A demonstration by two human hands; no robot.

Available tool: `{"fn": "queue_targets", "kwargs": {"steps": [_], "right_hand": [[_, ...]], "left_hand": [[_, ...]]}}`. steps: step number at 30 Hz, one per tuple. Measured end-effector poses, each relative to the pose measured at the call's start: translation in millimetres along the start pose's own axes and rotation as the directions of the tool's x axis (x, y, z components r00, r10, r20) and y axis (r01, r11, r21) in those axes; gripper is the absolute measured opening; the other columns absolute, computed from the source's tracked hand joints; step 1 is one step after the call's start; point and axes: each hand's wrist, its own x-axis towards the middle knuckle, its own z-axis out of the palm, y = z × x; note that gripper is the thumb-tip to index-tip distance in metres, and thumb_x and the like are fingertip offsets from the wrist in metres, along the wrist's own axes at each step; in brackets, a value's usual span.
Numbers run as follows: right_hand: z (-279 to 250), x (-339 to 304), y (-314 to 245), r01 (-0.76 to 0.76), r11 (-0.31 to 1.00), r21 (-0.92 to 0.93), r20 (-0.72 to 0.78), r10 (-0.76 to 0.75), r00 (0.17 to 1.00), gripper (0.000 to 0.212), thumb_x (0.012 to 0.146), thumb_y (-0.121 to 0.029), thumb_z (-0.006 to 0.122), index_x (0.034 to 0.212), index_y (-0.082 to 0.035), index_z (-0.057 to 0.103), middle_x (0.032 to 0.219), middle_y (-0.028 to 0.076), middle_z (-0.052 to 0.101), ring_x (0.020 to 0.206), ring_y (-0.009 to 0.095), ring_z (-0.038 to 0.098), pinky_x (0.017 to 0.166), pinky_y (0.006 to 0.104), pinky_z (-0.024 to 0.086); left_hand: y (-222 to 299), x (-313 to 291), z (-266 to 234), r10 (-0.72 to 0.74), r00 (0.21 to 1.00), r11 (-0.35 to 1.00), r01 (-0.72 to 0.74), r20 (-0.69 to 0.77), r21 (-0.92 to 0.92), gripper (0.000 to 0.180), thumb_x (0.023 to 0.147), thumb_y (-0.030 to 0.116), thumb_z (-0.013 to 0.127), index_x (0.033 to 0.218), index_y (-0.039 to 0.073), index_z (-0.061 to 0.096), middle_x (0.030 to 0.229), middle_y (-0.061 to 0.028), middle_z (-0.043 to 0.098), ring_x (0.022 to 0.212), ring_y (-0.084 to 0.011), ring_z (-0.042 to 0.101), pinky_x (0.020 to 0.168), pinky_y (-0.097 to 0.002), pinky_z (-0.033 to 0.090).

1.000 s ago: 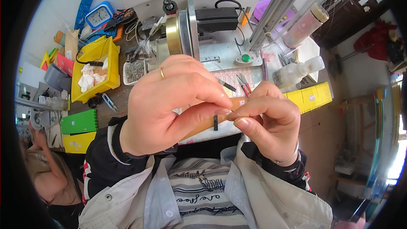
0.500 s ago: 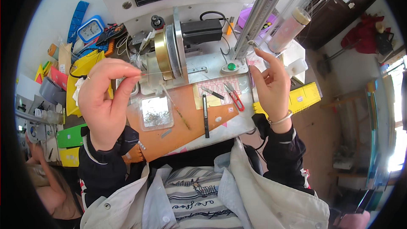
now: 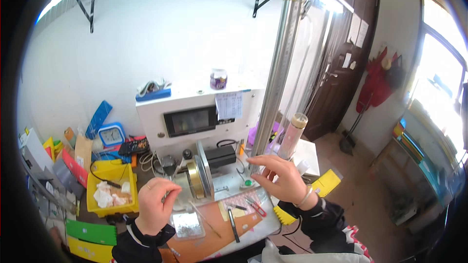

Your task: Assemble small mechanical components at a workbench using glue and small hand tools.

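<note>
My left hand (image 3: pixel 157 205) is closed in a pinch, thumb against forefinger, just left of the brass-coloured wheel (image 3: pixel 195 181) on the machine. A thin strand ran from these fingertips toward the wheel half a second ago; it is too fine to make out now. My right hand (image 3: pixel 282 181) is beside the foot of the upright metal column (image 3: pixel 279 70). Its thumb and forefinger are apart, with nothing visible between them. Below the wheel, a clear square box (image 3: pixel 189 225) of small thin pieces lies on the orange-brown mat (image 3: pixel 209 242).
Red-handled snips (image 3: pixel 256 207) and a black pen-like tool (image 3: pixel 233 225) lie on the mat. A yellow bin (image 3: pixel 113 209) of crumpled tissue stands left, by a blue clock (image 3: pixel 111 135). Behind the column is a tall pinkish cylinder (image 3: pixel 292 135). A screen (image 3: pixel 190 121) faces me.
The view has tilted up, showing more wall, shelf and door. My right hand has come closer to the column's foot, its palm turned more downward. The left hand keeps its pinch.
</note>
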Motion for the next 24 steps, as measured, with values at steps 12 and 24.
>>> {"fn": "queue_targets", "kwargs": {"steps": [12, 24], "right_hand": [[-158, 227, -50, 0.219, 0.973, -0.076, -0.698, -0.208, 0.685, 0.028, 0.091, -0.017, 0.068, 0.111, 0.002, 0.069, 0.095, 0.009, 0.073, 0.059, 0.007, 0.061, 0.053, 0.0228, 0.050], [-167, 278, -22, 0.069, 0.979, -0.192, -0.788, -0.196, 0.583, 0.026, 0.085, -0.027, 0.070, 0.088, -0.002, 0.075, 0.082, 0.009, 0.074, 0.070, 0.021, 0.068, 0.070, 0.0333, 0.053]], "left_hand": [[-4, 11, 3, 0.065, 0.998, 0.987, -0.065, -0.007, -0.146, 0.011, 0.076, -0.006, 0.070, 0.085, 0.000, 0.066, 0.079, -0.0132, 0.064, 0.073, -0.0296, 0.065, 0.066, -0.0334, 0.051], [-6, 11, -5, 0.081, 0.996, 0.990, -0.076, 0.040, -0.118, 0.011, 0.076, -0.003, 0.071, 0.084, 0.003, 0.067, 0.078, -0.0110, 0.065, 0.074, -0.0308, 0.065, 0.066, -0.0360, 0.051]]}}
